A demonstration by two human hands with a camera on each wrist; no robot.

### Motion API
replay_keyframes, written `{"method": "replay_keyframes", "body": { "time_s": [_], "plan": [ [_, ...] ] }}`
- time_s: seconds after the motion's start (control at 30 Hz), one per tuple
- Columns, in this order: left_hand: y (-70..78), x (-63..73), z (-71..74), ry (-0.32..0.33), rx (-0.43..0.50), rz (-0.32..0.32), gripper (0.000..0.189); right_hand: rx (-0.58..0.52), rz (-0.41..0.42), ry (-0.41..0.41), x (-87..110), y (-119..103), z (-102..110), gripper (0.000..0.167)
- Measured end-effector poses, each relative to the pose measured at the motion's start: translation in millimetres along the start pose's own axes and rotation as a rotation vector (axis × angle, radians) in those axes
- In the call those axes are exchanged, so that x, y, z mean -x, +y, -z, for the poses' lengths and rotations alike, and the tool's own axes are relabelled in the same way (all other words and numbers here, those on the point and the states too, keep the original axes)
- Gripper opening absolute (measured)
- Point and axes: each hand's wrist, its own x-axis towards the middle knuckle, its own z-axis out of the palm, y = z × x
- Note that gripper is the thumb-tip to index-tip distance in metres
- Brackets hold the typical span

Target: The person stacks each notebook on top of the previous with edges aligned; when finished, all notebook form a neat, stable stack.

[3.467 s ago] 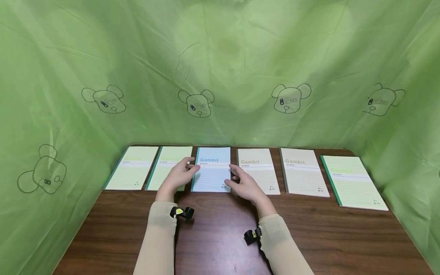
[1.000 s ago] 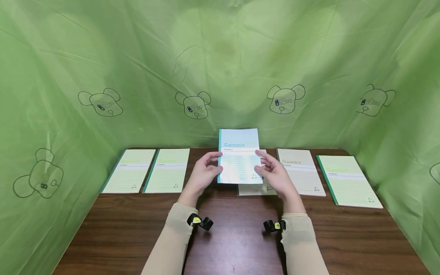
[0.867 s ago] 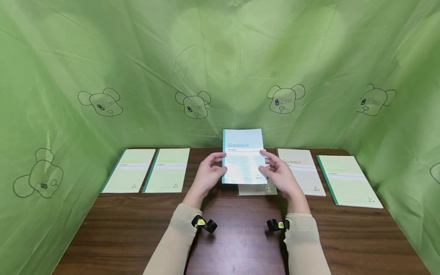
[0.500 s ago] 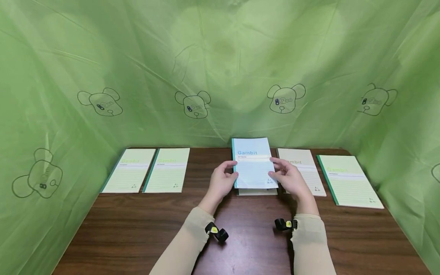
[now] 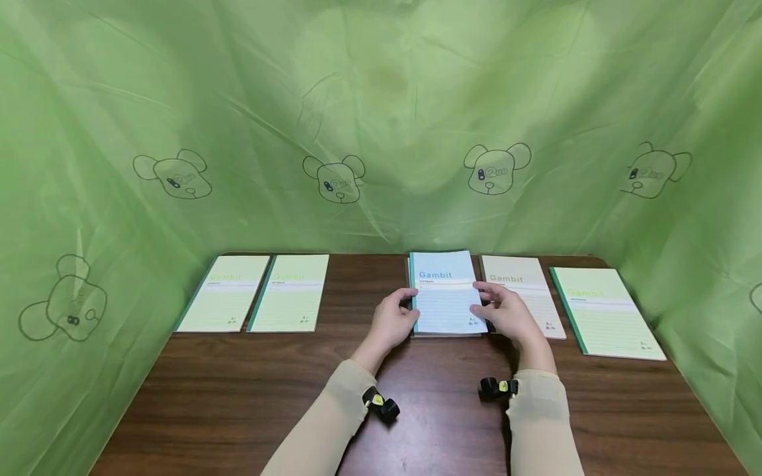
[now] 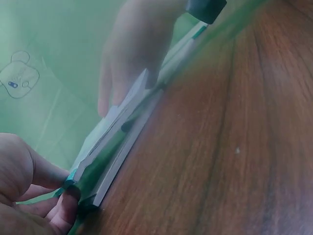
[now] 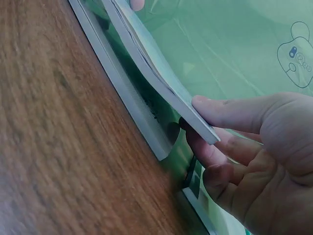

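Observation:
A blue notebook (image 5: pixel 446 301) with a teal spine lies over a grey notebook (image 5: pixel 440 335), whose edges peek out at the left and bottom in the head view. My left hand (image 5: pixel 393 322) pinches its spine edge, thumb on top and fingers below, as the left wrist view shows. On the opposite edge, my right hand (image 5: pixel 507 316) grips it between thumb and fingers. In the right wrist view a narrow gap separates the held blue notebook (image 7: pixel 156 73) from the grey notebook (image 7: pixel 124 90) beneath it.
Two green notebooks (image 5: pixel 225 295) (image 5: pixel 290 295) lie at the left of the brown table (image 5: pixel 238 396). Right of my hands lie another grey notebook (image 5: pixel 516 271) and a green notebook (image 5: pixel 607 311). A green curtain (image 5: pixel 405 119) with bear drawings encloses the back and sides.
Both hands took hold of the blue notebook in the row, lifted it and carried it right. Over the last second it has come down over the grey notebook, covering most of it.

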Motion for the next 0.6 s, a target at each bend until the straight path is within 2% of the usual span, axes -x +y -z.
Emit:
{"method": "replay_keyframes", "body": {
  "time_s": [0.27,0.47,0.6],
  "plan": [
    [-2.0,-0.7,-1.7,0.025,-0.053,0.026,0.04,0.066,0.023,0.045,-5.3,3.2,-4.8,0.057],
    [-2.3,-0.5,-1.2,0.051,-0.126,-0.001,0.04,0.159,0.028,0.046,-5.1,0.9,-2.6,0.057],
    [-2.2,-0.3,-1.0,0.069,-0.179,-0.028,0.041,0.179,0.024,0.025,-5.2,0.2,-1.4,0.056]
  ]
}}
